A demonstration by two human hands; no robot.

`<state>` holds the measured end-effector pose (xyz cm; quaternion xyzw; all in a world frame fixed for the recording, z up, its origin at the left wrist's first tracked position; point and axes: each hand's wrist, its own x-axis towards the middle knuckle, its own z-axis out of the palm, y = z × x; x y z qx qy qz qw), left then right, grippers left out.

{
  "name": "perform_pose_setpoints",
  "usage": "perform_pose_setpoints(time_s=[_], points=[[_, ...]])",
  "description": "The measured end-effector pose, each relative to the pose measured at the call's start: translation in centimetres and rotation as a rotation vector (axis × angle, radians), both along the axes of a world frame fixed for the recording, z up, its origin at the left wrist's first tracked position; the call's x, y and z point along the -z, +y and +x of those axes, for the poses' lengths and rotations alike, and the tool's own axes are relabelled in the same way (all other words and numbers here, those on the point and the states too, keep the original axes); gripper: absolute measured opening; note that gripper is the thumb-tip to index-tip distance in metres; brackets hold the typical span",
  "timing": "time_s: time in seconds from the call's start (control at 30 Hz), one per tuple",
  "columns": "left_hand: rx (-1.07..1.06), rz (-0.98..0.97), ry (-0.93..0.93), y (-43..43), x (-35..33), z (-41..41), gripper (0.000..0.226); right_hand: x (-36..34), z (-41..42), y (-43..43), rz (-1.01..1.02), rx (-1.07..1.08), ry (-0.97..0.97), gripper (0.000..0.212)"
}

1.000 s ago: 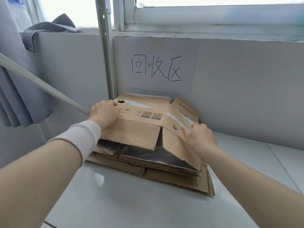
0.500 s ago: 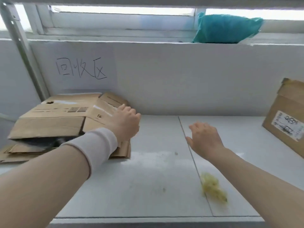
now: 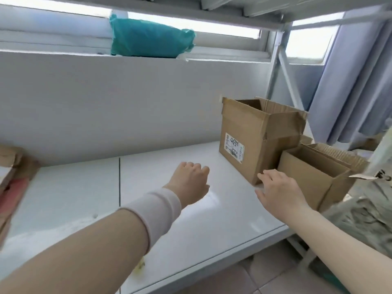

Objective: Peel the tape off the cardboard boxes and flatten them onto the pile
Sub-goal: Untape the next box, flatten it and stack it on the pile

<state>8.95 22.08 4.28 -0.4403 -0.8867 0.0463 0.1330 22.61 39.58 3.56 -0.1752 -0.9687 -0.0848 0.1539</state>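
Head: box [image 3: 244, 124] nr R fingers [image 3: 272, 177]

Head-worn view, angled down over the shelf [image 3: 84, 198], close

Two open-topped cardboard boxes [image 3: 257, 139] stand right; flattened pile [image 3: 10, 183] left.

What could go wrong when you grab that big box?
The tall box stands right beside the small box, which seems to sit near the right end of the shelf; dragging the tall one out might knock the small one off. The left grip and right grip are open and empty; grabbing only a loose top flap might bend or tear it.
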Motion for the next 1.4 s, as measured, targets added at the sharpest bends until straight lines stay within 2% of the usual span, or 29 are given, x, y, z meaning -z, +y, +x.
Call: perform_pose_setpoints(time_s=[0.23,0.37,0.5,0.67,0.77,1.03,1.23,1.33,1.4], points=[[0.115,0.512,-0.308,12.2,-4.1,-1.4,0.074,1.2,-0.6,5.1,-0.040,0.002,0.078,0.044],[0.162,0.621,-0.369,17.4,-6.4,-2.8,0.083,2.0,-1.9,6.9,-0.070,-0.010,0.173,0.037],[0.129,0.635,-0.382,20.1,-6.3,-4.0,0.068,2.6,-2.7,8.0,-0.068,-0.027,0.204,0.036],[0.152,0.817,-0.381,21.1,-5.8,-5.6,0.036,3.0,-3.1,9.0,-0.073,-0.028,0.211,0.033],[0.098,0.890,-0.410,20.9,-6.8,-6.3,0.029,3.0,-3.3,9.3,-0.090,-0.015,0.204,0.032],[0.025,0.921,-0.414,16.6,-8.4,-8.8,0.022,2.5,-4.6,8.6,-0.253,-0.021,0.214,0.045],[-0.008,0.922,-0.394,9.1,-10.7,-9.7,0.026,0.9,-6.3,5.6,-0.441,-0.036,0.404,0.062],[-0.006,0.920,-0.387,4.3,-12.1,-9.1,0.026,-0.1,-7.3,3.2,-0.499,-0.019,0.398,0.072],[-0.013,0.918,-0.401,1.2,-13.2,-8.2,0.023,-0.8,-8.2,1.4,-0.618,-0.053,0.371,0.077]])
